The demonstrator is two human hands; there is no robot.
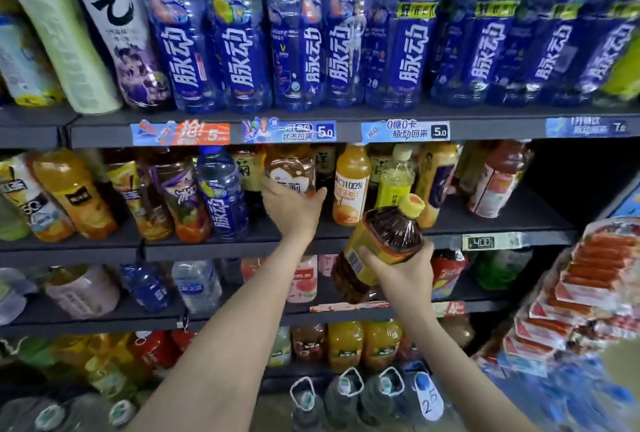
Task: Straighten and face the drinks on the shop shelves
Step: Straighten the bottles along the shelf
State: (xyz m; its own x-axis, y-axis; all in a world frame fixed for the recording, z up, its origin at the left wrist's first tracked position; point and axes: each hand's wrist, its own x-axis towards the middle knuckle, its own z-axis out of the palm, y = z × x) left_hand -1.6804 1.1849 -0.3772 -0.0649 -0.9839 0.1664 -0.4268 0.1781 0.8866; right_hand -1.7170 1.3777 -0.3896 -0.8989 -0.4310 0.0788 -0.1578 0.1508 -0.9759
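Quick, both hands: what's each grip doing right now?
Left hand: grips the white-labelled brown bottle.
Right hand: holds the yellow-capped dark bottle, tilted.

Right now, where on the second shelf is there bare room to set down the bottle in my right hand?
The second shelf is bare at its right end, beyond the red-labelled bottle. Left of that, bottles crowd it, also around your left hand.

Blue bottles (239,51) lose their caps at the top edge. Left hand (294,210) hides the base of the brown bottle (291,165), right hand (405,276) covers part of the dark bottle (391,227), and the packets (571,293) at right are blurred.
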